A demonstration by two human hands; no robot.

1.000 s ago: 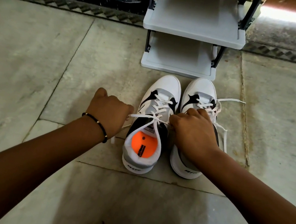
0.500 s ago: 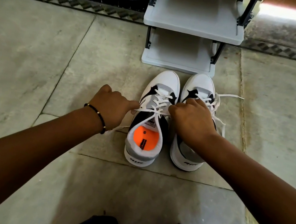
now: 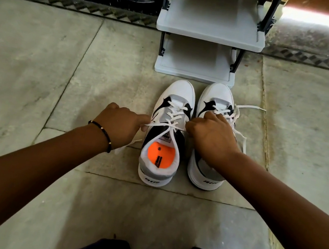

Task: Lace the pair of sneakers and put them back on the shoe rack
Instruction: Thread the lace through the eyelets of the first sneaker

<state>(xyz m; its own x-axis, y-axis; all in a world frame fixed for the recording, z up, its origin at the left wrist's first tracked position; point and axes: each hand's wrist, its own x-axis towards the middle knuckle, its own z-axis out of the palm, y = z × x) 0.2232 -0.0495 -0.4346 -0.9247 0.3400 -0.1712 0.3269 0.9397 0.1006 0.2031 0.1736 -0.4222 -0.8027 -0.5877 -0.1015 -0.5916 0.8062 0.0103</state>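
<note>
Two white/grey/black sneakers side by side on stone floor [image 3: 40,61], toes at 12 o'clock toward grey shoe rack [image 3: 210,30], just beside its bottom shelf. Left sneaker [image 3: 165,137]: orange insole visible, lace [image 3: 171,116] criss-crossed up tongue, top run pulled taut across. Right sneaker [image 3: 205,174]: partly hidden by arm, loose lace [image 3: 248,107] trailing to 3 o'clock. Left hand [image 3: 120,126] fisted, pinching lace end at shoe's 9 o'clock side; bead bracelet [image 3: 102,131] on wrist. Right hand [image 3: 211,136] fisted, gripping other lace end at 3 o'clock side, resting over right sneaker.
</note>
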